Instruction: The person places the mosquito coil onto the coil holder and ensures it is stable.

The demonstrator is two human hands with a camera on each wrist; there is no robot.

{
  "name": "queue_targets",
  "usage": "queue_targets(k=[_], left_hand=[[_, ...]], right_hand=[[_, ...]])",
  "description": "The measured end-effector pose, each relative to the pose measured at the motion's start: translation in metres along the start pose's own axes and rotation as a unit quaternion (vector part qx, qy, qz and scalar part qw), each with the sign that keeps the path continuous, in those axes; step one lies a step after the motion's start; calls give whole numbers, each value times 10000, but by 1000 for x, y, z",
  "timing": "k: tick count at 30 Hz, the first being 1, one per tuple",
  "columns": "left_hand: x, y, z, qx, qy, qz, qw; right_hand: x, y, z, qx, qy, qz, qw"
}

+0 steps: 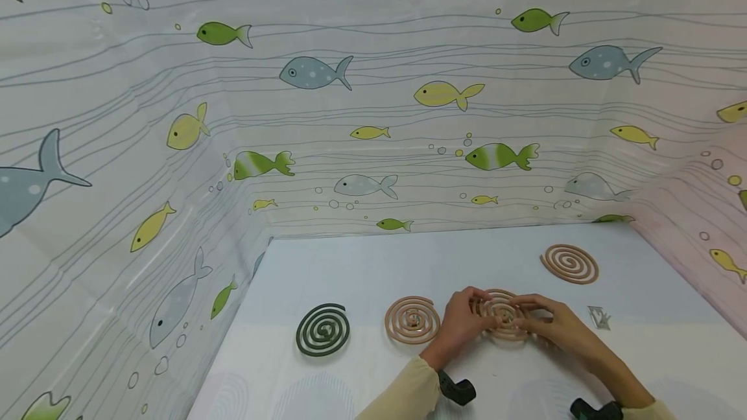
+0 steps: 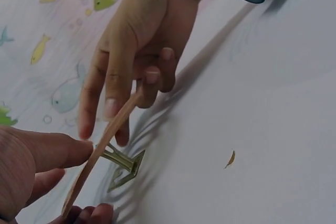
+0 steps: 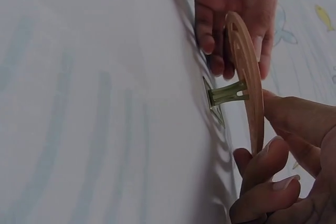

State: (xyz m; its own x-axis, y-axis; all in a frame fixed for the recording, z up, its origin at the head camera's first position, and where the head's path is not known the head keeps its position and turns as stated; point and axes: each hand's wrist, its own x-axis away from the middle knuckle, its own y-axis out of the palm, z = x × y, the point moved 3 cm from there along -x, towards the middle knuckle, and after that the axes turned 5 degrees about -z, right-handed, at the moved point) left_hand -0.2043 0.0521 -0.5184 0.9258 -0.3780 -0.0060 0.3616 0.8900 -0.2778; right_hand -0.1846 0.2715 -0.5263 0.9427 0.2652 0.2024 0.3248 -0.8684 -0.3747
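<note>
A tan mosquito coil (image 1: 503,308) is held at opposite edges by both hands above the table. My left hand (image 1: 463,321) pinches its left side, fingers over the top edge and thumb toward the middle. On the other side, my right hand (image 1: 551,324) grips the rim between fingers and thumb. In the right wrist view, the coil (image 3: 254,90) sits on the prong of a metal coil stand (image 3: 229,94). The base of that stand (image 2: 131,174) is at the table surface in the left wrist view.
Left of the hands lie another tan coil (image 1: 412,320), with metal at its centre, and a dark green coil (image 1: 323,330). A third tan coil (image 1: 569,264) is at the back right. Right of my right hand lies a loose metal stand (image 1: 599,317). Fish-patterned sheeting (image 1: 373,161) surrounds the table.
</note>
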Motion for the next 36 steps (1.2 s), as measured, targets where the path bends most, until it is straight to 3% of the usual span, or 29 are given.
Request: queue_targets(k=[4,16,22,29,36], left_hand=[[-2,-1,0,-304,-41,34,9995],[-7,-5,6,-485,87,75,9988],[-11,-8,16,-331,214,56,9992],[-22,-11,30,-163,-12,283,9995],[-32,-8,44,71,33,231,9997]], right_hand=[[2,-4,-1,0,-44,113,9999],[12,-22,-2,46,138,435,9989],[15,-31,-3,82,115,568,9983],[20,-45,-5,39,-8,855,9963],[25,-59,-4,-32,-152,1117,9936]])
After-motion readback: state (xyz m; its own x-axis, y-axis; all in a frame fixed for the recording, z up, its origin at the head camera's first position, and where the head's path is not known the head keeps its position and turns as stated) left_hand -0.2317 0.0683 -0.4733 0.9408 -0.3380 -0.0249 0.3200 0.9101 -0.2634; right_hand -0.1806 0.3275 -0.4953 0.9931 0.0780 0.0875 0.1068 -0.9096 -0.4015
